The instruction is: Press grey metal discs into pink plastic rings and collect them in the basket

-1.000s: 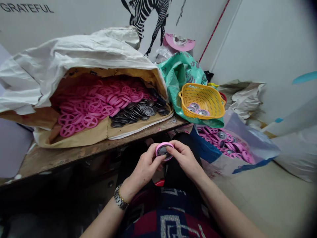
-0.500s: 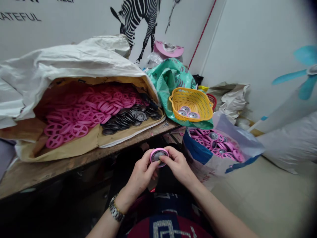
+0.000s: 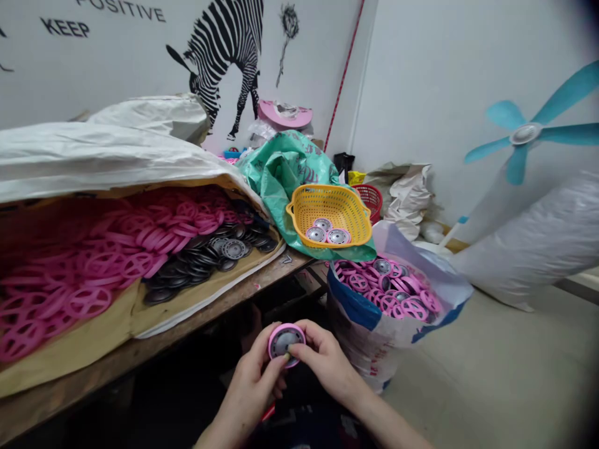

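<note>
Between both hands, over my lap, is a small toy wheel (image 3: pixel 283 341) with a pink rim and a dark grey disc in its middle. My left hand (image 3: pixel 255 374) grips its left side, the thumb pressing on the lower face. From the right, my right hand (image 3: pixel 325 362) holds it too, with the thumb on the disc. To the left, an open sack (image 3: pixel 178 149) on the table holds loose pink spoked rims (image 3: pixel 88 302) and a heap of dark discs (image 3: pixel 182 274).
A yellow basket (image 3: pixel 360 215) with several wheels rests on a green bag (image 3: pixel 276 165). Beside the wooden table edge (image 3: pixel 196 346), a white and blue bag (image 3: pixel 449 299) on the floor is full of pink and grey wheels. A blue-bladed fan (image 3: pixel 524 134) stands at right.
The head view has swung to the right, so the sack and basket sit further left and more of the fan shows. Both hands keep hold of the toy wheel.
</note>
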Demonstrator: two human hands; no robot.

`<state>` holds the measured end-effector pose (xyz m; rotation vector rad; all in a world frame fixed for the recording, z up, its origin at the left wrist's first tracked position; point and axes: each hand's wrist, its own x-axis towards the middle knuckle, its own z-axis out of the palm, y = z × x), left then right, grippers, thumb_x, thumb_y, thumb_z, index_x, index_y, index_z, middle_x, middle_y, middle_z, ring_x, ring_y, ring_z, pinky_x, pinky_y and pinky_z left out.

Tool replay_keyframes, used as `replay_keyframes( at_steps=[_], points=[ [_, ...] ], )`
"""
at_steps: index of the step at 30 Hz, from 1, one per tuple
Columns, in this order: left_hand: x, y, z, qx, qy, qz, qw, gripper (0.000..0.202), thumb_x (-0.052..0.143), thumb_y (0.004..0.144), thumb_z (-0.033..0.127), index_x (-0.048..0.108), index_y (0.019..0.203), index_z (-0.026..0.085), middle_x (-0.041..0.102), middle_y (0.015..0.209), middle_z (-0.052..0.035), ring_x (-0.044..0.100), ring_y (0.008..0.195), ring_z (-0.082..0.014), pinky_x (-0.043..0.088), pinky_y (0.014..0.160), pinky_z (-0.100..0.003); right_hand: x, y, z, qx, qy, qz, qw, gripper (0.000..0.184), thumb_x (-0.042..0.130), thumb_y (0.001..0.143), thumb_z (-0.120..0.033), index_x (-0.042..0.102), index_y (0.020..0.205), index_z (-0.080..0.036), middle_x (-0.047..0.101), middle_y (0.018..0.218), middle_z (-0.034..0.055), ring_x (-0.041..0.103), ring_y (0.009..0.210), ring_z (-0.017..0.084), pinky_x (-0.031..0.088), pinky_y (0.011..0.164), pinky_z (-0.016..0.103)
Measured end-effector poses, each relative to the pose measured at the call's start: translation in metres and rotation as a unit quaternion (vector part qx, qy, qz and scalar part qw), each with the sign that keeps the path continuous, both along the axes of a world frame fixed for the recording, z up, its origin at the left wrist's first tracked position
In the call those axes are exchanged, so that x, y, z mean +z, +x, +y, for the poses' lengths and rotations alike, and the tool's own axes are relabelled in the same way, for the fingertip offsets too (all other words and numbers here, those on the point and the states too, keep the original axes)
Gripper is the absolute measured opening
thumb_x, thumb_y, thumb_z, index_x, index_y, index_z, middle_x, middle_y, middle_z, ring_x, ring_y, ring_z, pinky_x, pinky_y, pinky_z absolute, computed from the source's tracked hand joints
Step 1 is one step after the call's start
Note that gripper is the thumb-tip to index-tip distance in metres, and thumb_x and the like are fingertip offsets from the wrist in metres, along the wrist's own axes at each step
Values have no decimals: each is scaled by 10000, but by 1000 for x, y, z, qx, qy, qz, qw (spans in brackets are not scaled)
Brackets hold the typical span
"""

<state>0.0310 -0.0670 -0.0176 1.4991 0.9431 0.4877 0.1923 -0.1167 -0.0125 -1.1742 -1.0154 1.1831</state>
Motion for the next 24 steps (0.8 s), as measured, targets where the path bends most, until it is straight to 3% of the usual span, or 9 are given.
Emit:
replay_keyframes(
  at_steps=[6,10,14,19,24],
  points=[
    [6,20,8,-2,16,-1,1000,653,531,895,494,378,1445,178,649,735,-15,586,586,-148,512,550,-251,7,16,5,-44,3,-39,998,113,585,785,-178,656,874,-182,627,792,-15,553,770,156,433,716,260],
    [7,32,20,-34,-6,-16,999,719,537,889,492,275,1500,219,660,850,-36,598,656,-155,525,612,-264,23,37,14,-37,7,-96,995,149,591,806,-156,681,918,-191,662,843,-9,582,804,163,449,745,264],
    [-12,35,33,-76,-14,23,997,709,508,897,495,277,1500,201,610,853,-24,587,675,-148,508,637,-264,38,69,21,-42,13,-166,985,171,606,841,-183,698,981,-219,709,936,1,625,883,187,464,808,286],
    [-46,32,50,-166,26,93,981,543,464,918,480,500,1377,193,616,835,-28,599,712,-151,493,664,-244,49,115,24,-147,-8,-219,965,159,623,857,-296,694,987,-239,715,968,15,642,938,225,472,852,340],
    [-70,35,72,-247,73,99,961,462,499,913,400,561,1340,236,686,900,-51,615,755,-166,504,758,-249,58,146,37,-201,-24,-257,945,275,643,834,-373,701,1072,-248,729,1029,42,654,954,252,499,843,384]
  ],
)
